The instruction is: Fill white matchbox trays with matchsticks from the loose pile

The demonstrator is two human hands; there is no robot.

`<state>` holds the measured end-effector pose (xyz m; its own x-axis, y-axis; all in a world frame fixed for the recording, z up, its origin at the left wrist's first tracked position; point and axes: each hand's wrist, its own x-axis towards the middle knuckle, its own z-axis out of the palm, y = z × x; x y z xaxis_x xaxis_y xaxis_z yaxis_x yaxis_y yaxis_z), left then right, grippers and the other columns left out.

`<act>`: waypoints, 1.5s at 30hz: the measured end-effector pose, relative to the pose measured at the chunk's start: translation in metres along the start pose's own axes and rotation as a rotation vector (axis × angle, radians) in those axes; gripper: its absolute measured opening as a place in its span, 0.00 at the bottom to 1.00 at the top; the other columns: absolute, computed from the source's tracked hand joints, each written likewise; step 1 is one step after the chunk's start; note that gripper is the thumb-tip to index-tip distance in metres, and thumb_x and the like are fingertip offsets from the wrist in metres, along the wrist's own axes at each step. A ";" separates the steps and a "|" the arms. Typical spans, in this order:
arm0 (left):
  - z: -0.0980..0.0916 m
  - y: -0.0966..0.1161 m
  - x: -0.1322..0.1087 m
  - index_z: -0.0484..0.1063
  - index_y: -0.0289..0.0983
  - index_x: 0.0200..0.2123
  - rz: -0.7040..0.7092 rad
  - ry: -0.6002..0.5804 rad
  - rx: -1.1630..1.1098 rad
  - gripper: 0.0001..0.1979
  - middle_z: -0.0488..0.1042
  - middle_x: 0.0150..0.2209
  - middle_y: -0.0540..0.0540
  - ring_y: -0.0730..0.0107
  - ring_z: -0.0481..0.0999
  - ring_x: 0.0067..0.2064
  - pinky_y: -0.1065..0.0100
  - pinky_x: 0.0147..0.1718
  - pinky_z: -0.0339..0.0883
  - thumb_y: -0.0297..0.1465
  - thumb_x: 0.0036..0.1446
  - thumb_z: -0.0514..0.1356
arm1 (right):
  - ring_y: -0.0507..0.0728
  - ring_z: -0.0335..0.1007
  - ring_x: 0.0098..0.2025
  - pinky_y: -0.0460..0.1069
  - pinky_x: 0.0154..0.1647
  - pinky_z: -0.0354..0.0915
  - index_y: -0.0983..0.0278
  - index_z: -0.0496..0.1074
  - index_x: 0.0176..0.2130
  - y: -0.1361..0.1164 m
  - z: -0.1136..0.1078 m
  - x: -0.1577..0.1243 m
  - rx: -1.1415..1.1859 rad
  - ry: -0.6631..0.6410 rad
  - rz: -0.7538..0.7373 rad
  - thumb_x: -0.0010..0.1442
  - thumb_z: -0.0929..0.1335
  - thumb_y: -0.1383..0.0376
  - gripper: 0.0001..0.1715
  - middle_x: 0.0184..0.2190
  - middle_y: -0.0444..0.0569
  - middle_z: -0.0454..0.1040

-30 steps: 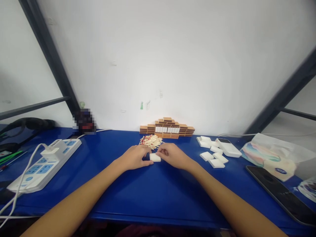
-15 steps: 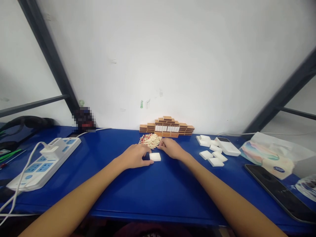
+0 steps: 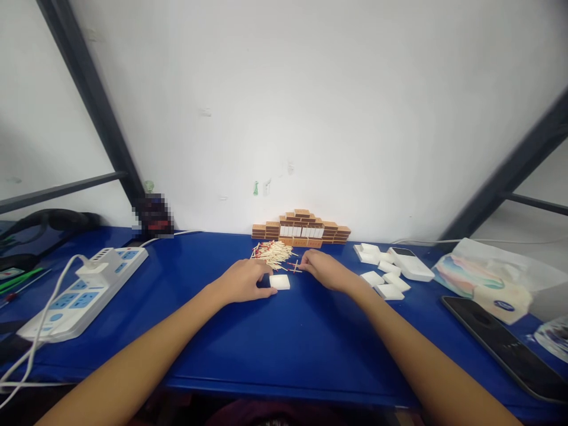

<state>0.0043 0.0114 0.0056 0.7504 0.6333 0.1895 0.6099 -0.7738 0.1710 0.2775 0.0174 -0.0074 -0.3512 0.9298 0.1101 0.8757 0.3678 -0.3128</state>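
Note:
A small white matchbox tray (image 3: 280,282) lies on the blue table, in front of a loose pile of red-tipped matchsticks (image 3: 274,254). My left hand (image 3: 249,280) grips the tray's left end, thumb at the near corner and fingers at the far one. To the right of the pile, my right hand (image 3: 320,268) has its fingertips pinched together at a few separate matchsticks (image 3: 294,268). One match seems to be between those fingertips, though they partly hide it.
Behind the pile, stacked brown matchboxes (image 3: 302,232) form a stepped wall. Several white trays (image 3: 389,291) lie right, near a white device (image 3: 412,264), a tissue pack (image 3: 483,284) and a phone (image 3: 501,343). A power strip (image 3: 84,296) with cables stands left.
My right hand has moved right, away from the pile's edge, and a few matchsticks now show apart at its fingertips. My left hand stays at the tray.

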 end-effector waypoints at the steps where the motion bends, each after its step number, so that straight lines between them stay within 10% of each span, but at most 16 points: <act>1: 0.000 0.000 0.000 0.73 0.39 0.34 0.000 0.000 0.000 0.15 0.77 0.33 0.49 0.67 0.74 0.33 0.67 0.29 0.55 0.45 0.61 0.63 | 0.58 0.72 0.41 0.48 0.41 0.62 0.65 0.72 0.39 -0.002 -0.002 -0.001 0.003 0.011 -0.004 0.71 0.65 0.64 0.09 0.43 0.54 0.77; 13: -0.001 0.001 0.000 0.75 0.39 0.37 -0.006 -0.003 0.001 0.15 0.77 0.35 0.49 0.66 0.75 0.34 0.66 0.29 0.57 0.45 0.61 0.63 | 0.57 0.71 0.39 0.48 0.39 0.61 0.64 0.70 0.39 -0.009 -0.016 -0.004 0.048 0.129 -0.030 0.71 0.64 0.64 0.08 0.40 0.52 0.75; 22: 0.001 0.001 0.000 0.76 0.39 0.40 0.002 -0.001 0.026 0.14 0.77 0.36 0.47 0.65 0.75 0.35 0.67 0.30 0.57 0.44 0.61 0.64 | 0.55 0.68 0.37 0.47 0.36 0.58 0.63 0.71 0.36 -0.040 -0.015 -0.015 0.116 -0.081 -0.160 0.69 0.67 0.65 0.07 0.37 0.48 0.75; 45: 0.003 0.001 0.000 0.76 0.40 0.42 0.021 0.009 -0.007 0.14 0.77 0.36 0.48 0.65 0.77 0.36 0.66 0.31 0.60 0.44 0.61 0.63 | 0.57 0.70 0.38 0.48 0.38 0.59 0.64 0.73 0.37 -0.045 0.007 -0.014 0.057 -0.091 -0.208 0.71 0.65 0.63 0.11 0.38 0.51 0.76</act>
<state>0.0056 0.0100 0.0028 0.7606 0.6170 0.2018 0.5921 -0.7868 0.1740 0.2409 -0.0117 -0.0011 -0.5532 0.8279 0.0929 0.7621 0.5479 -0.3449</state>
